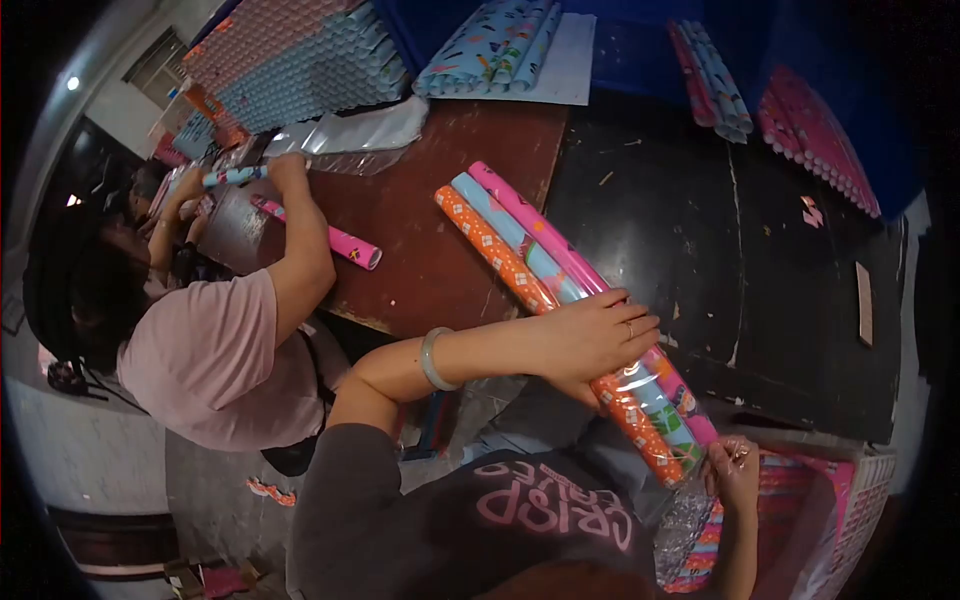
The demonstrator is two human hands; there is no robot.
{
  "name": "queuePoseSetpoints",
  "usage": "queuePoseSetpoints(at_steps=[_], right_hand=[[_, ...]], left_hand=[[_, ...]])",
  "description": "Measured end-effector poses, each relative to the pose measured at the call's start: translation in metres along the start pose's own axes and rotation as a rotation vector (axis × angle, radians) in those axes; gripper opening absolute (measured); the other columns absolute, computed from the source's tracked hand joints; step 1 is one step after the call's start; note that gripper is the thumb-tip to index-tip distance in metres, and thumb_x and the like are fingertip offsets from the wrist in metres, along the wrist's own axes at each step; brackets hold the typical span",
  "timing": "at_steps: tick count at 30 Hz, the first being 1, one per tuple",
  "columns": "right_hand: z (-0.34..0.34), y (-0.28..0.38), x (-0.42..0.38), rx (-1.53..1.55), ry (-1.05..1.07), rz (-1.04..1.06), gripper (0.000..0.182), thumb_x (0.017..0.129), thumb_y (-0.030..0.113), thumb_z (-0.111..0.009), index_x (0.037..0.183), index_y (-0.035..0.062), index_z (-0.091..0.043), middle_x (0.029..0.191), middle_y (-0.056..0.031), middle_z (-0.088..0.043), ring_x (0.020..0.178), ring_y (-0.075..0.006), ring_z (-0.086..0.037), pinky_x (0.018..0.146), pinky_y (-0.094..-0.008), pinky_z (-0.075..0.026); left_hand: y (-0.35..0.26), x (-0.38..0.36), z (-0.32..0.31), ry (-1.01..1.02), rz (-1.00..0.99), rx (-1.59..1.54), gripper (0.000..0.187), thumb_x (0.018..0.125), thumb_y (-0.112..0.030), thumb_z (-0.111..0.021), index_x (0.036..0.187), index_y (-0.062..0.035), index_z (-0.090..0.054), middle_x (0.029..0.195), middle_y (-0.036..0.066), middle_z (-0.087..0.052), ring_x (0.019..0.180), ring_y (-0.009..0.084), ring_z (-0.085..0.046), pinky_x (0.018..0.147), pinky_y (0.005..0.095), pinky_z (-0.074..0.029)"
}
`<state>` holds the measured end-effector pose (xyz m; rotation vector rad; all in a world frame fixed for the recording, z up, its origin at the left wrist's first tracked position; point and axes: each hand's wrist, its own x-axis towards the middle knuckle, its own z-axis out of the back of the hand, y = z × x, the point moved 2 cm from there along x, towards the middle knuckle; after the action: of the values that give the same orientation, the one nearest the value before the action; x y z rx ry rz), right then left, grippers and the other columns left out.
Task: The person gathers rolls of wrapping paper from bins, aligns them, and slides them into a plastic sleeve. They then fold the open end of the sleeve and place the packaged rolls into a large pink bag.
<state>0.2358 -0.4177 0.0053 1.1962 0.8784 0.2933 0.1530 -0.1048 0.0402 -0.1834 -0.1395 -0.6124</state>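
Note:
Three rolls lie side by side at a slant over the table's front edge: an orange patterned roll (490, 240), a light blue roll (545, 268) and a pink roll (535, 222). Clear film shines around their lower part. My left hand (595, 340), below a pale bangle, is wrapped over the middle of the rolls. At their lower right end, my right hand (733, 465) pinches the clear film with closed fingers. The rolls' lower ends hang over a crate with more wrapped rolls (780, 500).
A co-worker (210, 340) on the left holds a light blue roll (235, 176); a pink roll (352, 248) lies nearby. Stacked rolls (300, 70), clear bags (370, 130), blue patterned rolls (490, 50) and pink rolls (815, 140) stand at the back. A flat strip (864, 303) lies right.

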Motion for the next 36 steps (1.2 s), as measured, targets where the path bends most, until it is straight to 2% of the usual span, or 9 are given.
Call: queuePoseSetpoints(at_steps=[4,7,13,19,23,26,28,31,36], right_hand=[[0.016,-0.027,-0.048,0.090,-0.033,0.197,0.049,0.095,0.028,-0.050,0.136,0.0008,-0.042,0.081,-0.0165,-0.069,0.036,-0.0109,-0.051,0.034,-0.0197,-0.033],[0.027,-0.084,-0.093,0.531,-0.203,0.365,0.067,0.096,0.038,-0.044,0.148,0.0071,-0.013,0.088,-0.0276,-0.066,0.031,-0.0142,-0.049,0.030,-0.0218,-0.033],[0.022,-0.109,-0.106,0.262,-0.509,0.563,0.075,0.085,0.041,-0.065,0.135,-0.0047,-0.032,0.087,-0.0208,-0.068,0.044,-0.0055,-0.049,0.039,-0.0153,-0.030],[-0.003,-0.087,-0.114,0.403,-0.675,0.466,0.053,0.063,-0.001,-0.082,0.104,0.0061,-0.051,0.068,0.0019,-0.062,0.061,-0.0039,-0.055,0.054,-0.0170,-0.038],[0.036,-0.106,-0.162,0.432,-0.214,0.964,0.024,0.071,0.003,-0.075,0.081,0.0045,-0.054,0.065,-0.0048,-0.060,0.051,-0.0110,-0.056,0.046,-0.0226,-0.038],[0.075,-0.064,-0.143,-0.002,-0.600,0.599,0.038,0.094,0.032,-0.053,0.109,-0.0028,-0.056,0.095,-0.0130,-0.067,0.089,-0.0210,-0.066,0.073,-0.0319,-0.051],[0.061,-0.025,-0.093,0.085,-0.161,0.615,0.042,0.097,0.030,-0.046,0.119,-0.0042,-0.054,0.111,-0.0146,-0.063,0.105,-0.0215,-0.060,0.092,-0.0328,-0.045],[0.013,-0.005,-0.029,-0.601,0.336,0.088,0.053,0.087,0.046,-0.061,0.106,-0.0037,-0.064,0.096,-0.0121,-0.067,0.091,-0.0187,-0.063,0.079,-0.0298,-0.049],[-0.038,-0.052,-0.015,0.026,0.792,-0.125,0.031,0.091,0.028,-0.061,0.100,-0.0002,-0.069,0.090,-0.0032,-0.068,0.076,-0.0072,-0.061,0.062,-0.0247,-0.048]], left_hand=[[-0.004,0.005,-0.002,-0.023,0.046,-0.023,0.095,0.061,-0.057,-0.072,0.126,0.0054,-0.043,0.128,0.021,-0.048,0.120,0.0332,-0.046,0.102,0.0454,-0.032],[-0.006,0.004,-0.003,-0.025,0.041,-0.013,0.091,0.063,-0.055,-0.071,0.126,0.0042,-0.043,0.128,0.021,-0.048,0.121,0.0340,-0.045,0.102,0.0455,-0.032],[-0.011,0.007,0.002,0.001,-0.006,0.041,0.090,0.061,-0.051,-0.075,0.124,0.0043,-0.044,0.126,0.019,-0.049,0.120,0.0326,-0.045,0.102,0.0457,-0.032],[-0.018,0.009,0.007,0.041,0.058,0.028,0.096,0.059,-0.049,-0.076,0.130,0.0030,-0.039,0.132,0.019,-0.045,0.122,0.0346,-0.043,0.106,0.0451,-0.030],[-0.026,0.008,0.010,0.047,0.031,0.022,0.094,0.060,-0.045,-0.077,0.131,0.0027,-0.039,0.133,0.019,-0.045,0.123,0.0344,-0.043,0.107,0.0451,-0.029],[-0.031,0.015,0.010,0.065,-0.026,0.030,0.092,0.058,-0.043,-0.077,0.128,0.0036,-0.041,0.132,0.018,-0.046,0.124,0.0321,-0.043,0.106,0.0441,-0.029],[-0.037,0.018,0.011,0.094,-0.029,0.033,0.094,0.054,-0.039,-0.079,0.129,0.0027,-0.041,0.133,0.018,-0.046,0.123,0.0327,-0.044,0.106,0.0449,-0.030],[-0.043,0.022,0.009,0.109,-0.033,0.047,0.097,0.051,-0.038,-0.081,0.130,0.0007,-0.041,0.133,0.018,-0.046,0.124,0.0338,-0.044,0.106,0.0462,-0.030],[-0.058,0.022,0.014,0.038,-0.066,0.150,0.088,0.056,-0.034,-0.081,0.128,0.0005,-0.044,0.131,0.016,-0.049,0.121,0.0348,-0.047,0.103,0.0463,-0.034]])
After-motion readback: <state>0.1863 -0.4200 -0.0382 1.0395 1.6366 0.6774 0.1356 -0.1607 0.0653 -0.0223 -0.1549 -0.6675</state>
